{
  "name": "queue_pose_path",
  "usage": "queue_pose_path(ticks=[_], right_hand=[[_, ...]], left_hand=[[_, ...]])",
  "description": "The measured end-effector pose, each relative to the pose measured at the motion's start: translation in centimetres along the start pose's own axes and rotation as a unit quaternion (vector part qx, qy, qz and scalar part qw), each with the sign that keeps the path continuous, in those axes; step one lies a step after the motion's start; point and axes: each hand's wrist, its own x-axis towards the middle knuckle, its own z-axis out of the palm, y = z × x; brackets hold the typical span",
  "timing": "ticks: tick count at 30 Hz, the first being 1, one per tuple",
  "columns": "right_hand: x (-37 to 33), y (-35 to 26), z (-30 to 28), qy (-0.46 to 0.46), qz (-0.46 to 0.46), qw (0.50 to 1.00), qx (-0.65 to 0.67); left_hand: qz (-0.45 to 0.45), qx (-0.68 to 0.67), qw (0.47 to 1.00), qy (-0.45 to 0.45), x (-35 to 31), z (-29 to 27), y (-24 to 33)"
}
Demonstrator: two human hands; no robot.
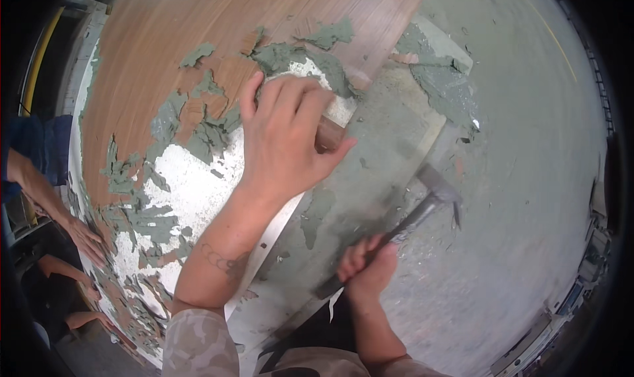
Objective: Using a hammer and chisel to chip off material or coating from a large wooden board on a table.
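Note:
My left hand is closed round a brown wooden block, whose end shows between the fingers and thumb. The rest of it is hidden under the palm. Beneath lies a brown, wood-grained sheet, partly stripped to a white speckled surface. Torn grey-green scraps cling around that patch. My right hand grips the dark handle of a claw hammer, slightly blurred. Its head points up and right, apart from the block.
At the left edge, other people's hands rest along the sheet's border. A grey-green slab with a pale edge lies right of my left hand. Grey-green flooring extends rightward, with a yellow line; equipment stands at the far right.

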Motion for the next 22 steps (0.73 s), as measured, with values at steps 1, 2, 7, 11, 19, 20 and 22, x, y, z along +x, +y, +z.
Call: queue_pose_path(ticks=[1,2,7,11,19,20,22], right_hand=[[0.2,-1.3,-1.1,0.052,0.002,0.999,0.015],[0.1,-2.3,-2.5,0.072,0.014,0.997,-0.009],[-1.3,-4.7,-12.6,0.077,-0.043,0.986,-0.143],[-2.5,-7.5,-14.4,0.087,-0.047,0.979,-0.178],[-1.7,-6.9,-13.8,0.047,-0.011,0.989,-0.143],[-1.8,-6.7,-13.6,0.047,-0.011,0.989,-0.139],[-2.7,-6.8,-13.6,0.031,0.012,0.990,-0.136]], left_hand=[[0.025,0.005,1.000,-0.016,0.0,-0.5,-0.3],[0.051,0.014,0.998,-0.033,0.1,-1.0,-0.7],[0.125,-0.005,0.992,0.007,0.8,-0.8,-2.2],[0.225,-0.001,0.974,0.032,1.4,-3.4,-3.1],[0.191,-0.113,0.975,-0.016,0.8,-11.8,-4.6],[0.193,-0.111,0.975,-0.018,0.9,-12.7,-3.8],[0.199,-0.004,0.980,-0.009,1.0,-14.5,-0.8]])
